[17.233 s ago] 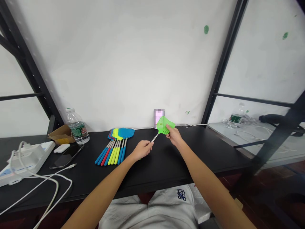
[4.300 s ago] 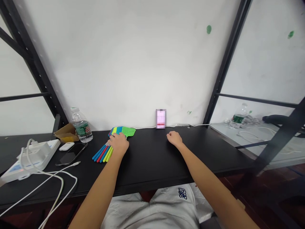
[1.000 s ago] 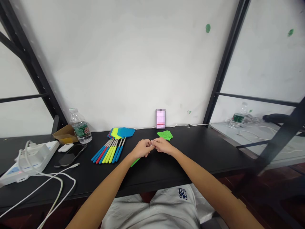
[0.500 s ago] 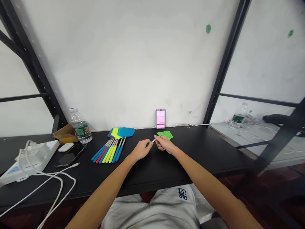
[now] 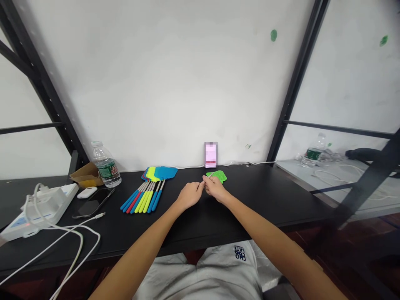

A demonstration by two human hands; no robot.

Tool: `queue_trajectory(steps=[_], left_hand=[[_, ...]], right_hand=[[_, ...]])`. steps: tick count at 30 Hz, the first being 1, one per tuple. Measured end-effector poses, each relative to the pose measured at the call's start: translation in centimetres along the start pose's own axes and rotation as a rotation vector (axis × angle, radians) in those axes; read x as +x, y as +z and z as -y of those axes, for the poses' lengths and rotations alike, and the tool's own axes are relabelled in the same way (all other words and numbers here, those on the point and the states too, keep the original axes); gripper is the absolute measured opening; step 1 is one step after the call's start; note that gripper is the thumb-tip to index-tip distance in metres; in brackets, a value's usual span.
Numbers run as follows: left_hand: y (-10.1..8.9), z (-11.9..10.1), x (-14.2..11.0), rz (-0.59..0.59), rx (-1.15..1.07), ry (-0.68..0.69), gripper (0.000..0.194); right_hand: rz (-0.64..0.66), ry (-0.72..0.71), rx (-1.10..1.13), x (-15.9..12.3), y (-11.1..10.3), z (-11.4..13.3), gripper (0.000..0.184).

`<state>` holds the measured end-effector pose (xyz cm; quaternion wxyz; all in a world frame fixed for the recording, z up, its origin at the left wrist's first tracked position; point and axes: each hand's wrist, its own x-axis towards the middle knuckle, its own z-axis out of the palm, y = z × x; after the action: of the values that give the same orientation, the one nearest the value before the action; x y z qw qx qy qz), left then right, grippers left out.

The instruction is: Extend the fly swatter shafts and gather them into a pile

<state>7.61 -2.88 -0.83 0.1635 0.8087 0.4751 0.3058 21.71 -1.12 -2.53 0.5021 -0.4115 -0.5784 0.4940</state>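
A green fly swatter (image 5: 220, 175) is held between my two hands, its mesh head pointing away from me just above or on the black desk; I cannot tell which. My left hand (image 5: 190, 194) is closed around its handle end, which the fingers hide. With thumb and fingers pinched, my right hand (image 5: 215, 188) grips the thin metal rod near the head. Both hands touch or nearly touch. To the left, several fly swatters (image 5: 166, 172) in blue, yellow and red lie fanned in a row, handles towards me.
A phone (image 5: 211, 155) with a blurred screen leans on the wall behind the hands. At left stand a water bottle (image 5: 108, 170) and a cardboard box (image 5: 86, 176), beside a dark phone (image 5: 93, 203), a white earbud case (image 5: 87, 192), and a power strip (image 5: 40, 212) with white cables.
My left hand has slid up along the swatter towards my right hand, closing the gap and covering the stretch of rod between them. The row of swatters stays put.
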Motion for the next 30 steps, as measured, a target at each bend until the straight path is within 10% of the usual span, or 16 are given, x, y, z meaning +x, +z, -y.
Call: queue_trajectory(steps=[30], left_hand=[[-1.3, 0.0, 0.0, 0.424, -0.54, -0.338, 0.066]], right_hand=[[0.121, -0.146, -0.138, -0.3, -0.6, 0.8, 0.051]])
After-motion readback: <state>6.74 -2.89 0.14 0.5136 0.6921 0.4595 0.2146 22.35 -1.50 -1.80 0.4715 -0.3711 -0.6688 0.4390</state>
